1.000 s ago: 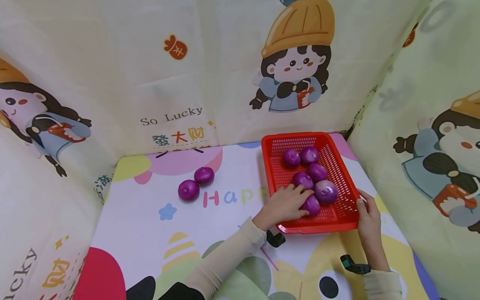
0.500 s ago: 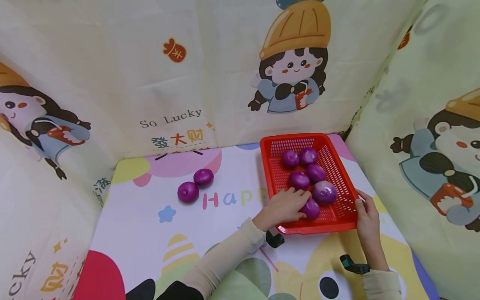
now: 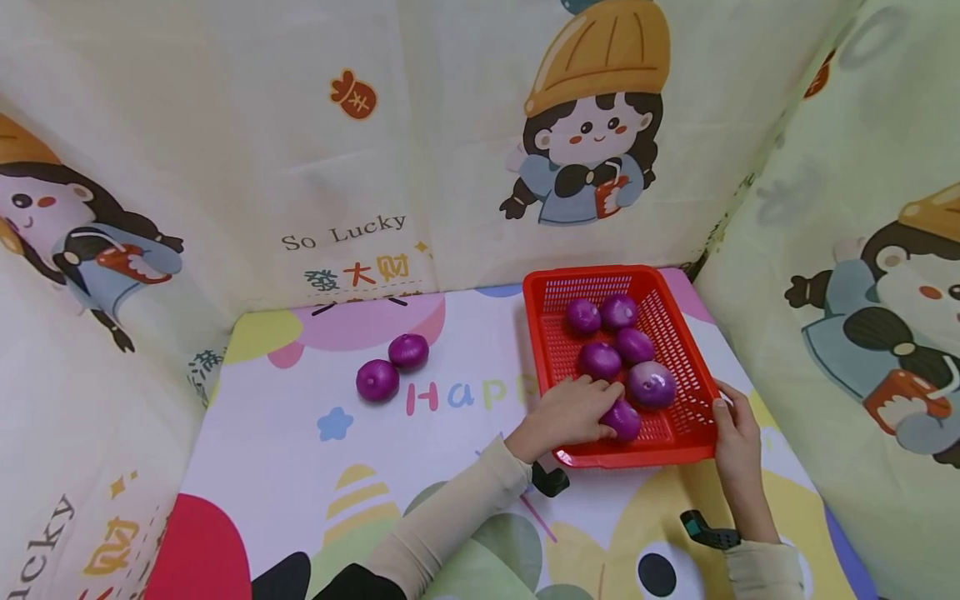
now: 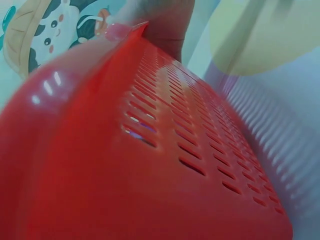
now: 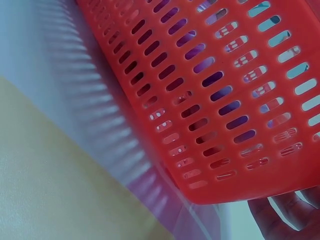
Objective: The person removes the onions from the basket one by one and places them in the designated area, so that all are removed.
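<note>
The red plastic basket (image 3: pixel 551 333) stands on the right of the table with several purple onions (image 3: pixel 651 384) in it. My left hand (image 3: pixel 570 410) reaches over the basket's left rim, its fingers and thumb around the left side of the nearest onion (image 3: pixel 622 419). Another onion (image 3: pixel 600 361) lies just beyond those fingers. My right hand (image 3: pixel 738 433) grips the basket's right rim near the front corner, thumb on top. In the left wrist view the basket wall (image 4: pixel 100 175) hides most of the hand; in the right wrist view fingers (image 5: pixel 280 220) show under the rim.
Two more onions, one nearer (image 3: pixel 377 381) and one behind it (image 3: pixel 408 352), lie on the printed tablecloth (image 3: pixel 285 442) left of the basket. Cloth walls with cartoon prints (image 3: pixel 465 167) close off the back and both sides.
The onion by my left hand has shifted slightly towards me, and the one beyond it slightly left. My left fingers have drawn in a little. My right hand keeps its hold on the basket.
</note>
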### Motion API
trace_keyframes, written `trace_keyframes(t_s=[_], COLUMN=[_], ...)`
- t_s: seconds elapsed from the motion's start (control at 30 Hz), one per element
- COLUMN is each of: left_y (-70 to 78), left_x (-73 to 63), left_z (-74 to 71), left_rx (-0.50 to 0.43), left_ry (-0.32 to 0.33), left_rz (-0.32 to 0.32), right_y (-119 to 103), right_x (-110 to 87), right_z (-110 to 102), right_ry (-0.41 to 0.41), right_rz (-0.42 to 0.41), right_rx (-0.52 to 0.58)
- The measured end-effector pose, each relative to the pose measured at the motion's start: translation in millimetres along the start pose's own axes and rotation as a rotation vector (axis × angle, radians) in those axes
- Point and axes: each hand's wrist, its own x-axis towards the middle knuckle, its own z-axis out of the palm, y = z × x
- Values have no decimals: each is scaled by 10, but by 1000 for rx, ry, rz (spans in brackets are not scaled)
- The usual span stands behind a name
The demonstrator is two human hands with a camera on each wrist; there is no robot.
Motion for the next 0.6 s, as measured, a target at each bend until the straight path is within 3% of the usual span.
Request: trace_keyframes(t_s=[0.43, 0.6], left_y=[-65, -75], left_x=[18, 11], left_z=[17, -8], left_rx=[-103, -246], left_ry=[129, 179], left_rz=[25, -7], right_y=[-8, -10], right_x=[19, 12], right_z=[-8, 4], right_ry=[-22, 3], right_rz=[-8, 6], right_rx=[50, 16])
